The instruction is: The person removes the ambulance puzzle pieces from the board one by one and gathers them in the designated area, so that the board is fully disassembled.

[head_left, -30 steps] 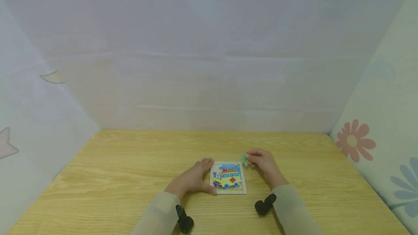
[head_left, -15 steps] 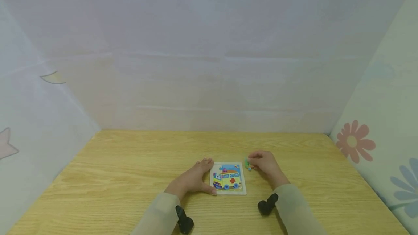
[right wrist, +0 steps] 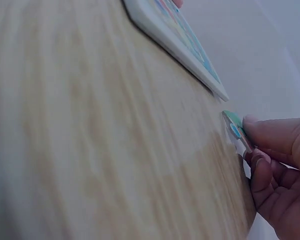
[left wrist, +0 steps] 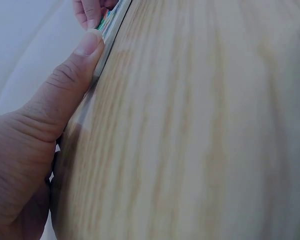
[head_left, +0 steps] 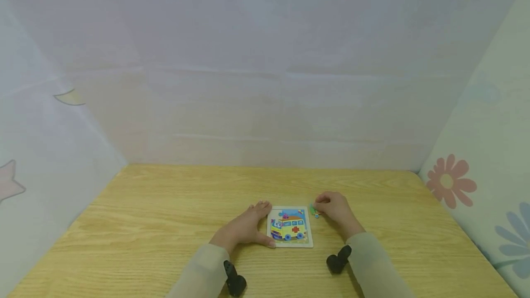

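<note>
In the head view a square jigsaw puzzle [head_left: 295,230] with a pale frame lies on the table; its picture is a yellow ambulance with a red cross. Pale backing shows at its upper left corner. My left hand [head_left: 243,227] rests along the frame's left side, spread, with the thumb on the near corner and the fingers at the far one. To the right of the frame, my right hand [head_left: 336,207] pinches a small green puzzle piece [head_left: 313,210] between thumb and fingers. In the right wrist view that piece [right wrist: 233,124] is tilted, low by the tabletop and apart from the frame.
A wood-grain table [head_left: 165,206] stretches out around the puzzle. White cloth walls stand behind it and at both sides, the right one printed with a red flower [head_left: 449,180]. A black camera [head_left: 338,260] sits on each wrist.
My right hand has moved slightly right, away from the frame's upper right corner, and the pinched puzzle piece has gone lower and turned. My left hand has stayed on the frame.
</note>
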A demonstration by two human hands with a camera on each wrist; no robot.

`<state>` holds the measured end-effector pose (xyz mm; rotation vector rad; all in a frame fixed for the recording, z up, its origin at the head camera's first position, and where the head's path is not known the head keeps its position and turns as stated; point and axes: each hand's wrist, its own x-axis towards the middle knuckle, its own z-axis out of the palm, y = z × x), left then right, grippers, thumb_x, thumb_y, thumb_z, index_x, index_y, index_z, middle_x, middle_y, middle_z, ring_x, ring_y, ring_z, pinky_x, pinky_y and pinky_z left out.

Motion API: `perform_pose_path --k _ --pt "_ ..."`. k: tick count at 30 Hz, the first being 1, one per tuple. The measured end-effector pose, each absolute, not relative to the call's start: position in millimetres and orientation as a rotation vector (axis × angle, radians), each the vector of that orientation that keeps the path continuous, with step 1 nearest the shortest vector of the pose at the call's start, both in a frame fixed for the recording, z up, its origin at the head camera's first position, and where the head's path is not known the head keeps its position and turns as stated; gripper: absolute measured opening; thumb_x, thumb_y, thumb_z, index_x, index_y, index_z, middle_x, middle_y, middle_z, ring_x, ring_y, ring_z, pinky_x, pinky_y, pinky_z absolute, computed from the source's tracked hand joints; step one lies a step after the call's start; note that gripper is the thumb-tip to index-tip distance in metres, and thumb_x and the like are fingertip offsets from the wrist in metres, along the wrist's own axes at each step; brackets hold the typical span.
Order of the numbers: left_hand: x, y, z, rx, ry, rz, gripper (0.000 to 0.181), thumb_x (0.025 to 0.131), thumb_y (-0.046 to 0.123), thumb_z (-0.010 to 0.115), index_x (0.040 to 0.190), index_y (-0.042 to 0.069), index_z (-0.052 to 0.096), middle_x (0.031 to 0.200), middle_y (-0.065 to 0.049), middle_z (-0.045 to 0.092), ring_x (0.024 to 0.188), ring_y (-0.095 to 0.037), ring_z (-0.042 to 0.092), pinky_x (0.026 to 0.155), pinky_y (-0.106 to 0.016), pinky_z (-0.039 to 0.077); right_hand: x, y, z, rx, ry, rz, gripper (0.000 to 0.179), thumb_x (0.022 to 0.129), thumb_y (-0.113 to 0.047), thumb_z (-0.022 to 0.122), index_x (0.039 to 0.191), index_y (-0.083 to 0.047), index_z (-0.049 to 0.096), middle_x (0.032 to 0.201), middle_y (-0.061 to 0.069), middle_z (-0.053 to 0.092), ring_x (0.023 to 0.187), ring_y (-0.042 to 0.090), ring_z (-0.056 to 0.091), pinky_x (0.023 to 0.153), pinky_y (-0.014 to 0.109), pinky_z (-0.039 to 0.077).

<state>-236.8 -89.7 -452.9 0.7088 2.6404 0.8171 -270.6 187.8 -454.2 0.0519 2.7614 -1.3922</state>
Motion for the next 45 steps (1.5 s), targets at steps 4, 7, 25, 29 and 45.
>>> perform_pose_path --k 4,7,25,29,45 --pt "-237 -89 -453 0.705 2.644 0.812 0.109 0.064 0.054 0.076 0.147 0.007 0.024 0.155 -0.01 0.016 0.141 -0.036 0.009 0.113 -0.053 0.016 -269 188 -452 0.063 2.787 -1.361 0.018 0.082 -0.015 0.069 0.094 -0.002 0.065 0.089 0.007 0.064 0.084 0.02 0.058 0.076 0.035 0.049" --pt "-237 -89 -453 0.704 2.645 0.811 0.109 0.064 0.053 0.076 0.147 0.007 0.024 0.155 -0.01 0.016 0.141 -0.037 0.009 0.113 -0.053 0.016 -268 189 -451 0.079 2.784 -1.356 0.02 0.083 -0.017 0.068 0.096 -0.002 0.065 0.091 0.008 0.064 0.085 0.021 0.057 0.076 0.037 0.049" --pt "-237 -90 -454 0.703 2.647 0.813 0.109 0.063 0.055 0.076 0.147 0.008 0.024 0.155 -0.009 0.016 0.141 -0.037 0.009 0.112 -0.053 0.017 -265 174 -444 0.093 2.724 -1.581 0.021 0.087 -0.017 0.064 0.101 -0.003 0.065 0.096 0.009 0.063 0.084 0.02 0.057 0.069 0.029 0.05" --pt "-237 -90 -455 0.699 2.646 0.809 0.109 0.063 0.055 0.076 0.147 0.008 0.024 0.155 -0.009 0.016 0.141 -0.036 0.008 0.113 -0.053 0.016 -265 168 -443 0.09 2.682 -1.621 0.021 0.087 -0.018 0.064 0.101 -0.003 0.065 0.096 0.009 0.063 0.082 0.019 0.057 0.065 0.027 0.05" --pt "-237 -90 -454 0.71 2.65 0.813 0.108 0.064 0.055 0.076 0.146 0.007 0.027 0.154 -0.01 0.017 0.142 -0.034 0.009 0.113 -0.052 0.016 -261 143 -448 -0.091 2.66 -1.599 0.018 0.085 -0.015 0.067 0.1 -0.005 0.066 0.09 0.003 0.061 0.084 0.017 0.055 0.075 0.029 0.048"
